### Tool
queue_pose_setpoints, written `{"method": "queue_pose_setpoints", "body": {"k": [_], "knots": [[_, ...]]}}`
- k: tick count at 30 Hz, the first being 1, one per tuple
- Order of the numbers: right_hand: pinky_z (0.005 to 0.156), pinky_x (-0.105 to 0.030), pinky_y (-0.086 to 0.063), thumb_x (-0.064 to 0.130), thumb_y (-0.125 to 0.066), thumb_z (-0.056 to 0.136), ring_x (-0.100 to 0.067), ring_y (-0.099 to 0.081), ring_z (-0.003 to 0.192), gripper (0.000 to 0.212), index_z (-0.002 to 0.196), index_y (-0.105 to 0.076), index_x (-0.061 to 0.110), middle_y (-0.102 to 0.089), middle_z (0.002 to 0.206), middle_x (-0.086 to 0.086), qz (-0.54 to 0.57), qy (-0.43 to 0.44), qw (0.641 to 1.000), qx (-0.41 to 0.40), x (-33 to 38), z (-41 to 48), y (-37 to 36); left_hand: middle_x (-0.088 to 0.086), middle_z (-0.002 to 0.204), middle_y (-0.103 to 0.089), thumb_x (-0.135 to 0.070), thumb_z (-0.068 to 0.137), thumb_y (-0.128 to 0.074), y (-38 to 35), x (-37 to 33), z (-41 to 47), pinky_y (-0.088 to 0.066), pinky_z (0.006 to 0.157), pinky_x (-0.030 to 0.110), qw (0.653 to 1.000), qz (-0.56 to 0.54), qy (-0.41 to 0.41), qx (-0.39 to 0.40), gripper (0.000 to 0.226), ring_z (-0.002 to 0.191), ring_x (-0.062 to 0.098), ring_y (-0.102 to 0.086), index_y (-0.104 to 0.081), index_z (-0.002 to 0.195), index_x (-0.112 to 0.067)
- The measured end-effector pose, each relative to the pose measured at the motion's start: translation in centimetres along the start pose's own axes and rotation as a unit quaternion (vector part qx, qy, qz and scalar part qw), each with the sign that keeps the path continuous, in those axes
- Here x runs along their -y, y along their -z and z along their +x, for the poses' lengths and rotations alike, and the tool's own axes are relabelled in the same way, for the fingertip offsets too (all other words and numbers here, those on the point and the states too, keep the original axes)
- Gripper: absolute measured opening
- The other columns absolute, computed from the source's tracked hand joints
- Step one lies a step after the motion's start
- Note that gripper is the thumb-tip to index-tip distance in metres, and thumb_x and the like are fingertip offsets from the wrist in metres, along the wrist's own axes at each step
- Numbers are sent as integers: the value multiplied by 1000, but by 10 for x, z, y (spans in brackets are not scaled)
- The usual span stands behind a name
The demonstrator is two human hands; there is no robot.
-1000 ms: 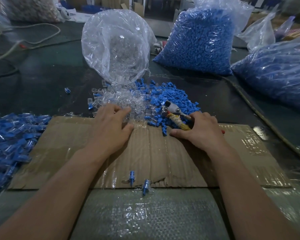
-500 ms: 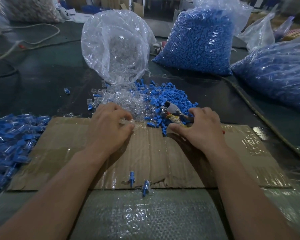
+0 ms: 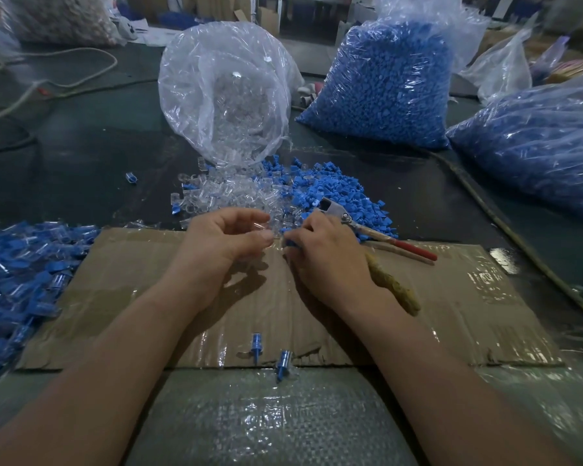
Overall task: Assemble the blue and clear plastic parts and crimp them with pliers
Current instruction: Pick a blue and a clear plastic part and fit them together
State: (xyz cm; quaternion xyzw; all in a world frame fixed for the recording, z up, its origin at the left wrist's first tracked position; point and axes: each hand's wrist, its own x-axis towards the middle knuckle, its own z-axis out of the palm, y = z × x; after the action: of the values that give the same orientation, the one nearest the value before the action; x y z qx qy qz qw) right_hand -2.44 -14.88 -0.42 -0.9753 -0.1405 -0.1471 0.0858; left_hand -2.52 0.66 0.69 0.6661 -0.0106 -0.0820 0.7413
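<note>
My left hand (image 3: 226,238) pinches a small clear part (image 3: 266,232) between thumb and fingers above the far edge of the cardboard sheet (image 3: 142,297). My right hand (image 3: 330,260) is right beside it, fingertips pinching a blue part (image 3: 288,243). The pliers (image 3: 334,210) lie under that palm: the metal head sticks out beyond the knuckles, a tape-wrapped handle (image 3: 396,289) comes out by the wrist, and a red handle (image 3: 414,252) splays to the right. Loose clear parts (image 3: 223,198) and blue parts (image 3: 340,193) are heaped just beyond the hands.
A heap of assembled blue-and-clear pieces (image 3: 21,274) lies at the left. Two more pieces (image 3: 256,346) sit at the cardboard's near edge. An open bag of clear parts (image 3: 226,95) and two full blue bags (image 3: 384,85) (image 3: 535,149) stand behind. A cable (image 3: 485,213) runs along the right.
Both hands have pulled back from the heaps and come together over the cardboard, the left with a clear part, the right with a blue part and the pliers.
</note>
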Motion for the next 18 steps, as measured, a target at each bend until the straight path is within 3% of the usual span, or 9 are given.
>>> {"method": "queue_pose_setpoints", "body": {"k": [2,5,9,12,18], "knots": [[72,-22,-27,24,-44,95,-12,-35,85,26,111,-63,16,-47,96,-2,10,-6,1000,2,1,1,1,2,73,-67,-13,52,-75,-2,-1,-3,-55,56,32,999,-30,31,15,30,61,19,-63,-73,81,-21],[70,-22,-30,21,-43,95,-10,-35,83,25,109,-63,13,-43,93,-2,23,-9,1000,0,2,1,2,6,75,-65,-9,56,-73,-4,1,-5,-56,65,39,997,-45,61,17,31,67,21,-61,-73,84,-20],[70,-23,-36,23,-42,96,-11,-37,83,25,104,-62,10,-45,96,-3,27,-8,1000,-2,1,-1,2,8,75,-68,-8,62,-69,-4,2,-5,-55,66,35,996,-58,69,23,30,69,18,-63,-73,90,-15],[72,-22,-38,22,-43,94,-10,-39,86,21,97,-59,10,-46,98,-3,64,-20,998,-22,2,-2,3,12,71,-69,-1,77,-62,-6,2,-5,-56,59,26,997,-54,60,15,17,61,16,-64,-71,89,-9],[63,-17,-29,25,-50,92,-8,-38,78,12,82,-49,18,-42,85,3,191,-59,976,-84,1,-5,9,12,67,-68,5,82,-57,-7,1,-1,-54,51,27,999,-21,34,-8,12,54,19,-64,-63,82,-5]]}}
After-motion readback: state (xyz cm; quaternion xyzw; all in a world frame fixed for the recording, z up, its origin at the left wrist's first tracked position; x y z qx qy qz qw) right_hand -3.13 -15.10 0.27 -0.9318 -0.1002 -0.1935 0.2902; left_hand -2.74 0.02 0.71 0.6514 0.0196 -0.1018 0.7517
